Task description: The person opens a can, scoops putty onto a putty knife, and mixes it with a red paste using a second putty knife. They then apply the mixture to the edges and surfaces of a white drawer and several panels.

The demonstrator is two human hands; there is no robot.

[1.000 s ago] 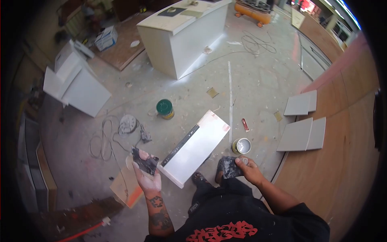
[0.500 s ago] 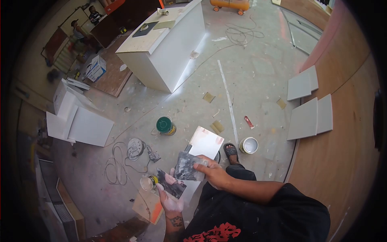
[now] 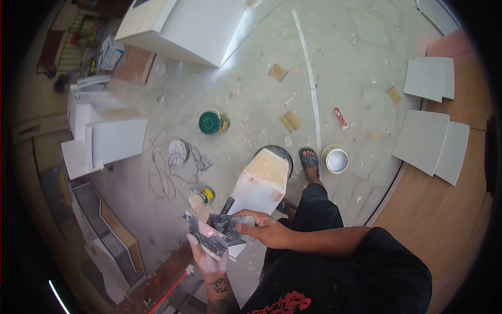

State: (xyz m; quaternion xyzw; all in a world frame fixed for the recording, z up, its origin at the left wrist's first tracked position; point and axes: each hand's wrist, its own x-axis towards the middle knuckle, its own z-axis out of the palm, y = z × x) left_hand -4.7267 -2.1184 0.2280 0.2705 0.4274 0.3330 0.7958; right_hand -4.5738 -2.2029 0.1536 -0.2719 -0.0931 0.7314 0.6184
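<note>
Paste [image 3: 205,229] lies pink on the dark plate [image 3: 214,244] my left fingers [image 3: 194,245] grasp; my right fingers [image 3: 252,230] grip a dark scraper [image 3: 226,225] just beside the paste.

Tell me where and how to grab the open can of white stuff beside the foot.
The can is best gripped around its outer wall, just below the rim, coming from the person's right: the foot crowds its left, while bare floor lies right. It stands upright and open, so likely keep it level.
</note>
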